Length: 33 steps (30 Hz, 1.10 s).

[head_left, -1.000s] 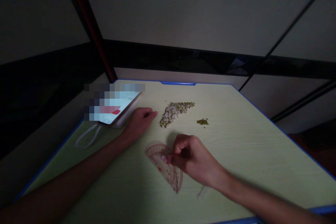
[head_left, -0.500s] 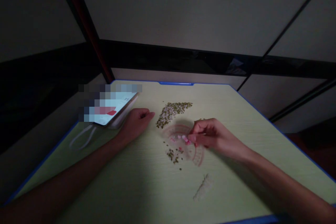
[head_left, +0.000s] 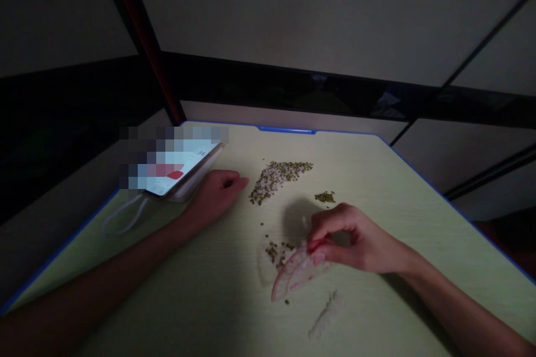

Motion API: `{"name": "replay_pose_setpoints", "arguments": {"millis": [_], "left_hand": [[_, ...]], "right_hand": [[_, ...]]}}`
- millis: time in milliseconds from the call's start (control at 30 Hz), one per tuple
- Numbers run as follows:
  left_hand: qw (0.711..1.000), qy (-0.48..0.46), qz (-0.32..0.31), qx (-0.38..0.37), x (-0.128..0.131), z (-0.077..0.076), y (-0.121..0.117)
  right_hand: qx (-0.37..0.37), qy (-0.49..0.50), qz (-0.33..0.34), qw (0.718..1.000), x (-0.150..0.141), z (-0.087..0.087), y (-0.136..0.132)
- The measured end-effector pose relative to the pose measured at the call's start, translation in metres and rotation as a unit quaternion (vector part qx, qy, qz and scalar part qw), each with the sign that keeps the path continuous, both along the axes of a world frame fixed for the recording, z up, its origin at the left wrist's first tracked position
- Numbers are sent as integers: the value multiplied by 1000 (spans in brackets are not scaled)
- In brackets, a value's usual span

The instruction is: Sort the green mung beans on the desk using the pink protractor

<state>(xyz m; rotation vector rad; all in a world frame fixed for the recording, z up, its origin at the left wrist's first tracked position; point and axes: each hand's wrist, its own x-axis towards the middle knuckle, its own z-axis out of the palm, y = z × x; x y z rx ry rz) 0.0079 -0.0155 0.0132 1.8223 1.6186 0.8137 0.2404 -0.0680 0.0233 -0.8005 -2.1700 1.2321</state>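
My right hand (head_left: 355, 237) pinches a clear protractor (head_left: 288, 276) with red markings between thumb and fingers. It is tilted over the table, its curved edge beside a small scatter of mixed green beans (head_left: 274, 251). Closed in a loose fist, my left hand (head_left: 220, 192) rests on the table beside the phone, with nothing visible in it. Just right of it lies a larger mixed pile of green beans and white grains (head_left: 276, 178). A small heap of green beans (head_left: 325, 197) sits beyond my right hand. Nearer to me is a strip of white grains (head_left: 324, 315).
At the left a lit phone (head_left: 184, 170), partly blurred out, leans on a white object with a looped strap (head_left: 125, 223). The pale table (head_left: 201, 290) has a blue rim. Dark-banded cabinet panels (head_left: 293, 17) stand close behind it.
My right hand moved the protractor away and right over the table, then tilted it back toward me. The scatter of beans beneath it came into view. My left hand stayed in place.
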Motion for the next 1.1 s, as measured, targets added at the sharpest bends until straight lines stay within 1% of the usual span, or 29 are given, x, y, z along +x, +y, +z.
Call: {"name": "replay_pose_setpoints", "arguments": {"millis": [133, 233, 300, 367, 433, 567, 633, 733, 833, 967, 1100], "left_hand": [[1000, 4, 2, -4, 0, 1, 0], [1000, 8, 5, -7, 1, 2, -1], [1000, 10, 5, -7, 1, 2, -1], [1000, 11, 4, -8, 1, 2, -1], [1000, 11, 1, -10, 1, 2, -1], [1000, 8, -4, -8, 0, 2, -1], [1000, 9, -3, -6, 0, 2, -1], [1000, 12, -2, -1, 0, 2, -1], [1000, 12, -6, 1, 0, 1, -1], [1000, 12, -12, 3, 0, 0, -1], [1000, 15, -6, 9, 0, 0, -1]], "right_hand": [[40, -25, 53, 997, 0, 4, -3], [56, -23, 64, 996, 0, 3, -3], [61, -24, 59, 996, 1, 3, -2], [62, -20, 44, 997, 3, 3, -1], [55, -13, 15, 998, 8, 4, 2], [41, 2, -79, 996, 20, 3, 7], [41, 15, -88, 995, 21, 3, 6], [44, 15, -33, 998, 14, 4, 0], [81, -8, 13, 997, 2, 5, -9], [141, -23, 36, 989, -11, 3, -19], [163, -18, 52, 985, -19, -1, -26]]}}
